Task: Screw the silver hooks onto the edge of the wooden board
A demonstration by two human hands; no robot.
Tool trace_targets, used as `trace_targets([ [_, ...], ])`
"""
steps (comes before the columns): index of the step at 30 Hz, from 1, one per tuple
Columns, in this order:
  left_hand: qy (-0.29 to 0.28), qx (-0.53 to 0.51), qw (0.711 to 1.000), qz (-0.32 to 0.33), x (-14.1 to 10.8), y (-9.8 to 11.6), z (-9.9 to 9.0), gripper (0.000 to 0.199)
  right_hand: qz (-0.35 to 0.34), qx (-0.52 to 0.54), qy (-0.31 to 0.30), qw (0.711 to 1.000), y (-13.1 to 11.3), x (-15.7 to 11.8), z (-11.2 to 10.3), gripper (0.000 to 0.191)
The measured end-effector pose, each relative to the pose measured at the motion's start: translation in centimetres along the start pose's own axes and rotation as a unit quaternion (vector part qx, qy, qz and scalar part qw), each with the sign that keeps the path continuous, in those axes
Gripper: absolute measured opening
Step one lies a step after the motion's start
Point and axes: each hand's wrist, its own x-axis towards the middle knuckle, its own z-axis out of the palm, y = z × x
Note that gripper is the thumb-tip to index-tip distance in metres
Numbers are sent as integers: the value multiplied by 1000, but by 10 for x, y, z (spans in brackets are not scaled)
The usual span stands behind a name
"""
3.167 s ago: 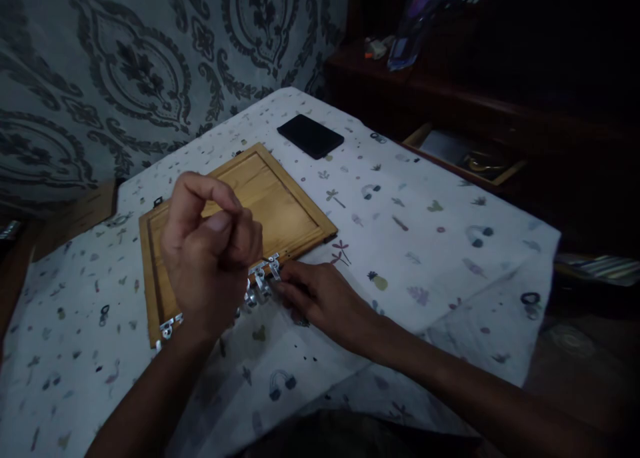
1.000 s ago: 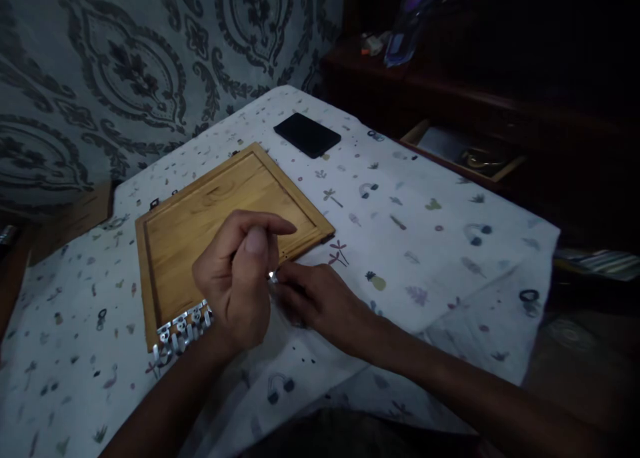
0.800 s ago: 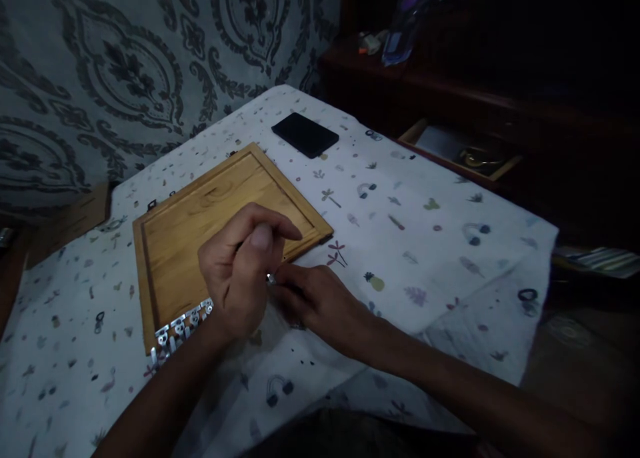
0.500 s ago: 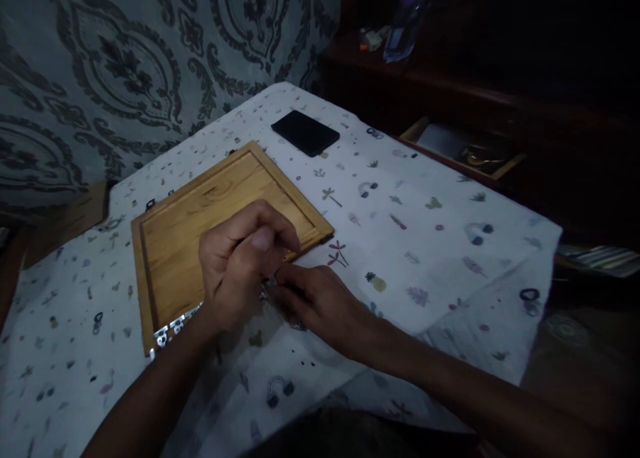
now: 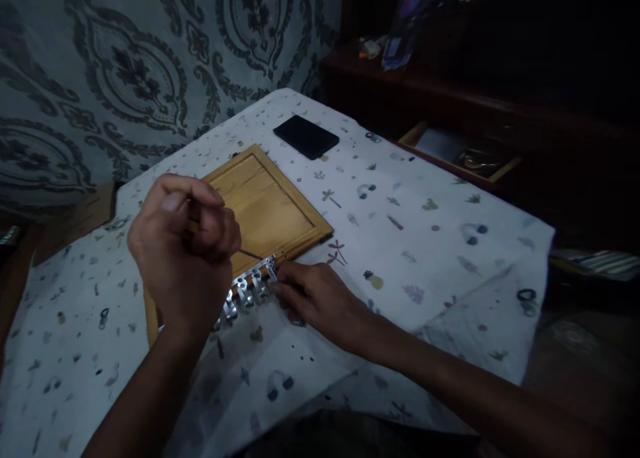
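Along the near edge of the panel (image 5: 270, 201), the metal strip (image 5: 243, 287) runs between your two hands, its hooks standing out over the bench (image 5: 400, 261). Your right hand (image 5: 325, 303) lies low at the strip's right end, thumb and forefinger drawn together, the fingers (image 5: 289, 275) pinching the last hook at their tips. The other hooks line up to the left of those fingertips, apart from them.

Your left hand (image 5: 183, 251) is raised above the panel, left of the right hand, and hides much of the panel's left part and the strip's left stretch. Its fingers are curled into a loose fist, clamped around a thin dark rod (image 5: 251, 253). One end of the rod juts out to the right of the fist and slants down to the strip, near the hook in your right fingers; whether its tip touches the metal, you cannot tell. The grip end is hidden in your palm.

Beyond the panel, well apart from both your hands, a black slab (image 5: 306, 137) lies flat on the bench. Past the bench's right edge, a drawer (image 5: 505, 169) stands pulled out. At the far left, you have a piece of cardboard (image 5: 80, 221) beside the bench.
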Motion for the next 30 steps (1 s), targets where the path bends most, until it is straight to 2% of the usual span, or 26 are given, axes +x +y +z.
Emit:
trace_targets([
  [3,34,19,999,5,-5,1,-1,24,-5,1,5,1000,0,-1,1,21],
  [10,19,29,999,24,-15,-10,0,17,-7,3,2,1000,3,-1,1,19],
  [20,48,58,997,35,-16,-19,0,17,-9,-2,1,1000,-1,0,-1,23],
  [30,62,64,995,44,-18,-16,1,21,-7,-5,2,1000,-3,-1,-1,23],
])
